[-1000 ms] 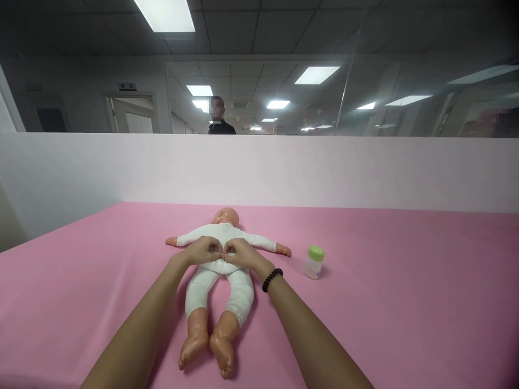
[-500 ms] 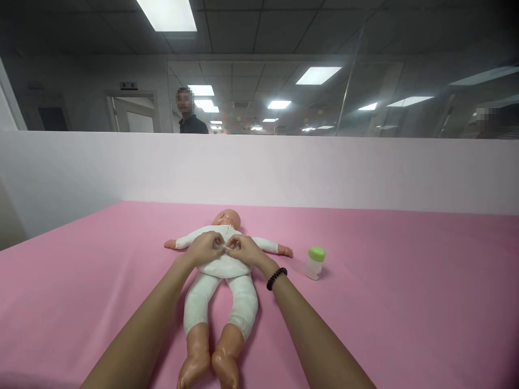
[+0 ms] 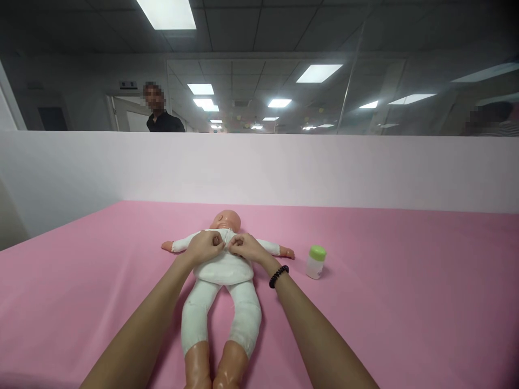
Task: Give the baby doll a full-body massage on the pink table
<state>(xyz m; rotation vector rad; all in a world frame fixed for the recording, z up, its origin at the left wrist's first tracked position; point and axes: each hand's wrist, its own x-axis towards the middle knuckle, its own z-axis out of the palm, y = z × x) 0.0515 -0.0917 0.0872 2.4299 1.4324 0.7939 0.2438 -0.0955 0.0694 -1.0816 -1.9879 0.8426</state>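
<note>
Both the left hand point(image 3: 201, 248) and right hand point(image 3: 246, 247) have moved up to the collar of the white bodysuit point(image 3: 223, 272) on the baby doll point(image 3: 225, 220). They sit close together, seemingly pinching fabric, though the fingers point(image 3: 218, 241) hide the exact grip.

Doll point(image 3: 221, 273) on table point(image 3: 81, 302), jar point(image 3: 315, 265) to the right

Bright ceiling panels point(image 3: 166, 13) are blazing overhead, and there's the glare — the glass partition point(image 3: 348, 70) is throwing reflections back while the top corners sink into dimness, a soft shadow hugs the doll point(image 3: 221, 273), and the wide lens bends the frame's edges.
</note>
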